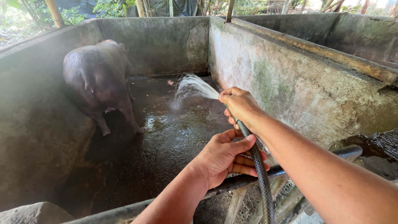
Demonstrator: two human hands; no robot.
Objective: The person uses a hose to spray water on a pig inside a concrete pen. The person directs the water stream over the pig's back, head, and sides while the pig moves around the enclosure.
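I am squeezing the grey hose tip with my right hand, fingers curled tight around it, spraying water onto the wet floor. My left hand is gripping the hose lower down. A dark pig is standing nearby.
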